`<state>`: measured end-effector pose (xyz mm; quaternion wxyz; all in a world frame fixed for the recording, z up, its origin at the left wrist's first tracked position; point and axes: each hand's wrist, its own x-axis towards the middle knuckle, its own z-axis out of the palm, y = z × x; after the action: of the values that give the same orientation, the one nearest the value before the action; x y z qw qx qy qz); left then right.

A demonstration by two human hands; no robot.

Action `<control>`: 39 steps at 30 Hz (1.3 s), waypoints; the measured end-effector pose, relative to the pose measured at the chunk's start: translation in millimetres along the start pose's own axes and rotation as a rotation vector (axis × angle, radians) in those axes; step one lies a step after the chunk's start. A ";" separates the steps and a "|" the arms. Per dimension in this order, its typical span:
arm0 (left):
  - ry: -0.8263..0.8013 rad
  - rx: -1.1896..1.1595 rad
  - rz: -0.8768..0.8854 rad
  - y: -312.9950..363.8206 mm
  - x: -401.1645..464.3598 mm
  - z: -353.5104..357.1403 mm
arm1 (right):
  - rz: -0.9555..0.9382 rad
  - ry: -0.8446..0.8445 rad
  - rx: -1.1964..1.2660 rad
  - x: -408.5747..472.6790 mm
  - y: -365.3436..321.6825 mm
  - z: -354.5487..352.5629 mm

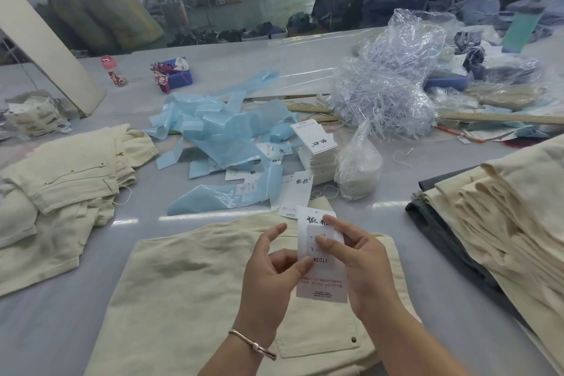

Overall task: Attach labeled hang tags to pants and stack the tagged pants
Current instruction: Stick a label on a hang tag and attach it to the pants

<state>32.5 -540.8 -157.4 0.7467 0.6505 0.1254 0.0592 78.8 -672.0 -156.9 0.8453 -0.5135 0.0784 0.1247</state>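
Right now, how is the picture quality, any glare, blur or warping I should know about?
Head view: wide-angle warping curves the table edges and the ruler; bright glare streaks lie on the tabletop near the blue strips; the tag held in both hands is sharp enough to read 1103#; the far background is soft and slightly hazy.

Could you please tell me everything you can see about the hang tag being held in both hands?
The hang tag is a tall white card, apparently paper, with black characters near its top, a paler label reading 1103#, and small red and black print lower down. It is held roughly upright above the cream pants. The right hand holds its right edge, thumb pressing on the label; the left hand pinches its left edge.
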 end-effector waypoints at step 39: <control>0.156 -0.020 -0.329 -38.8 95.1 -61.9 | 0.084 0.373 -1.506 249.9 22.8 -7.5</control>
<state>104.6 -463.3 -213.7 0.7409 0.6071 0.2871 -0.0119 311.1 -636.0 -244.7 0.2359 -0.9586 0.1328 0.0881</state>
